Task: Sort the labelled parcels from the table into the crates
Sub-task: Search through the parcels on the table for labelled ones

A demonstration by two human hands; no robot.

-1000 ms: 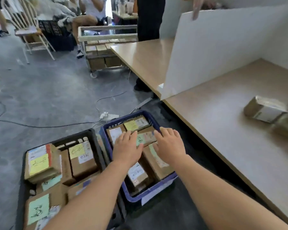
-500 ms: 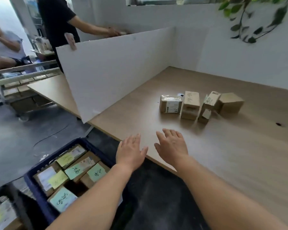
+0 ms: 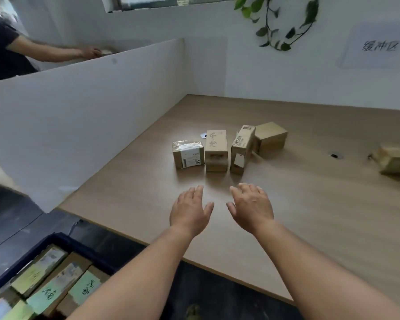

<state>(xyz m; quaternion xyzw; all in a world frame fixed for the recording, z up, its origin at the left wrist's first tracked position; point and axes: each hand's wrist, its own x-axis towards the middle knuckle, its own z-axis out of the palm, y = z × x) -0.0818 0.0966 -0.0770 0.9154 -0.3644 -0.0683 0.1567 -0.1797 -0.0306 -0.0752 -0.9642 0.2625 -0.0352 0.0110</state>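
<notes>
Several small cardboard parcels sit together on the wooden table [image 3: 310, 215]: a taped parcel with a white label [image 3: 188, 154], a tall handwritten one [image 3: 216, 150], a narrow one [image 3: 242, 149] leaning on a plain box [image 3: 271, 138]. My left hand [image 3: 189, 211] and my right hand [image 3: 252, 205] hover side by side above the table, just short of the parcels, fingers stretched and holding nothing. At the lower left a blue crate [image 3: 62, 239] on the floor holds parcels with green and yellow notes.
A white divider board [image 3: 79, 125] stands along the table's left side; another person's arm [image 3: 56, 51] reaches behind it. More parcels [image 3: 395, 160] lie at the right edge. A cable hole [image 3: 334, 155] is in the tabletop. White wall with a plant behind.
My view swung up from the crates to the table. Both hands left the blue crate empty and moved forward over the table toward the parcels.
</notes>
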